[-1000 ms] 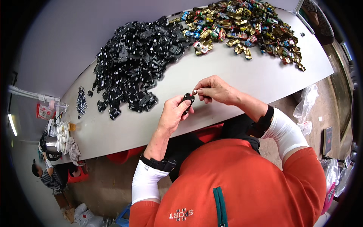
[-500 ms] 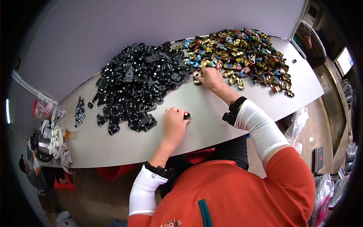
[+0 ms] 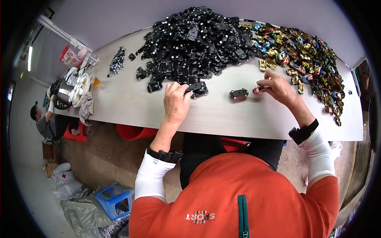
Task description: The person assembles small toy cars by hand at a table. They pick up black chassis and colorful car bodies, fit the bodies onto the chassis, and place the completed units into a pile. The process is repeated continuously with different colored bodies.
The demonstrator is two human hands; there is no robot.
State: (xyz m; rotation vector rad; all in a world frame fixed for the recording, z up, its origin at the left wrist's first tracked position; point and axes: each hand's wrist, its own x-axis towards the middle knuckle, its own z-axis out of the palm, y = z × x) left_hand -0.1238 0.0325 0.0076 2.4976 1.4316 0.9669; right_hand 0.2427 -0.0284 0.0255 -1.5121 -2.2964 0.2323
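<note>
My left hand (image 3: 176, 102) is at the near edge of a heap of black toy car chassis (image 3: 194, 35), its thumb and fingers closed on a black chassis (image 3: 198, 88). My right hand (image 3: 279, 88) pinches a small red and white toy car body (image 3: 258, 89) just above the table; the fingers partly cover it. Between the hands a toy car (image 3: 239, 94) lies with its black chassis side up and a red edge showing. Right of the black heap spreads a pile of shiny gold and coloured toy car bodies (image 3: 305, 49).
A small pile of silvery parts (image 3: 117, 61) lies on the white table (image 3: 135, 107) at the left. Beyond it stand a metal kettle (image 3: 65, 95), a tray of white cups (image 3: 81, 89) and a cloth (image 3: 86, 109). Another person (image 3: 45, 123) sits far left. A blue stool (image 3: 115, 200) stands on the floor.
The view has swung. My left hand has gone to the black heap, and a toy car now lies between my hands. My right hand has drawn the red and white body away from the coloured pile.
</note>
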